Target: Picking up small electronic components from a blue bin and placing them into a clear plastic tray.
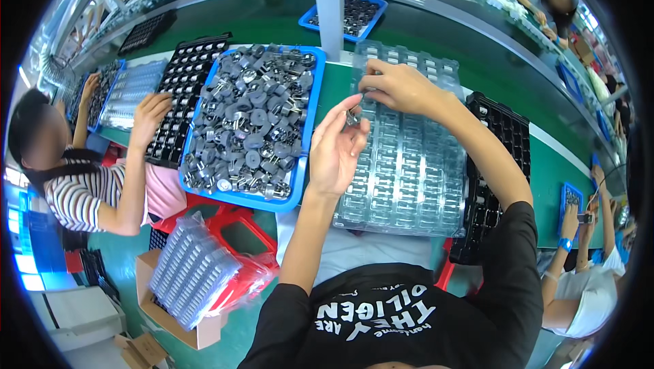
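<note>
Head view: from where I stand, the person's left hand is turned palm up, thumb and fingers half curled around a small silvery-grey metal part. The right hand comes in from between one and two o'clock, fingers bent into a loose pinch just beside the left fingertips – whether it grips anything, I cannot tell. I'd judge the step to be two-handed handling of that one part; the next move seems to call for a steady left hold and fine fingertip work.

Toward five o'clock lies a clear, moulded plastic tray, with a black pocketed plastic tray at four, on the green work surface. At nine sits a bright blue rectangular plastic bin, heaped with grey cylindrical components with metal prongs. Out at twelve, a pale upright post partly hides a smaller blue tray. A co-worker in a striped top works between eight and nine – another person at four. At seven, a brown cardboard box holds stacked clear trays.
</note>
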